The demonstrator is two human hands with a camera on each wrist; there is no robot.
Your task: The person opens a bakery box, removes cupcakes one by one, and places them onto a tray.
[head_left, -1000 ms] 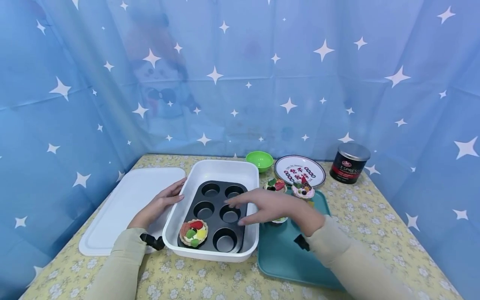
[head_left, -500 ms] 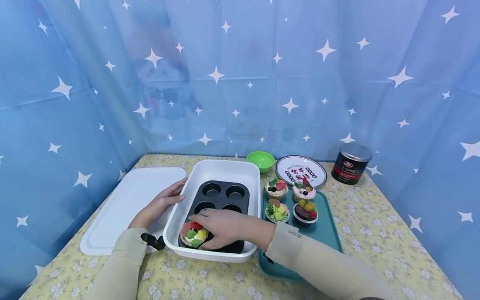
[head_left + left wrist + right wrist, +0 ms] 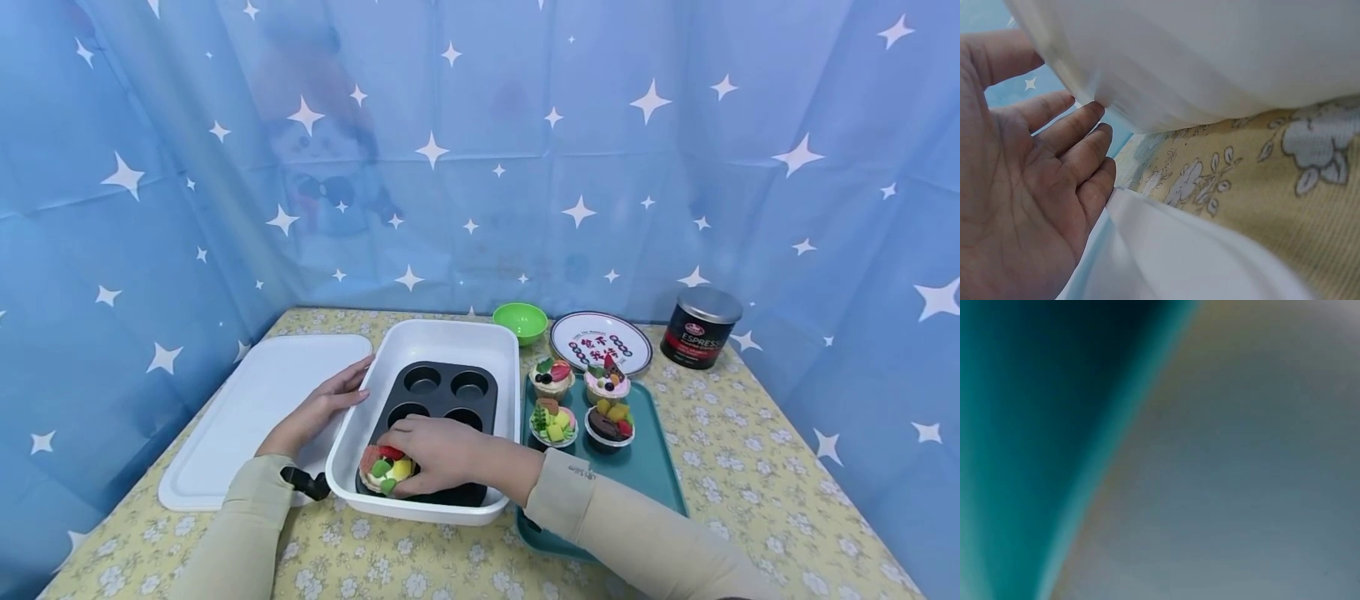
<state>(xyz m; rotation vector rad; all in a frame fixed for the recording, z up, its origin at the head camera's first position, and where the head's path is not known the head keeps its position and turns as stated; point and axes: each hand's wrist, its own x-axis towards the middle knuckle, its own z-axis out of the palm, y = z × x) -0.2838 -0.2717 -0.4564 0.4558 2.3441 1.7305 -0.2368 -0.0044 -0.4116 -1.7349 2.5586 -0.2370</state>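
In the head view a fruit-topped tart sits in the near-left cup of a dark muffin tin, which lies inside a white rectangular bin. My right hand grips the tart from its right side, thumb in front and fingers behind. At the bin's left side is my left hand; in the left wrist view this hand has loosely extended fingers, their tips against the bin's outer wall. The right wrist view is blurred and shows only teal and grey surfaces.
Right of the bin, a teal tray carries several topped cupcakes. Behind stand a green bowl, a printed plate and an espresso can. A white lid lies left of the bin.
My right hand has moved from above the middle of the muffin tin left and nearer, down onto the tart, and its fingers have closed round it. The left hand stays put.
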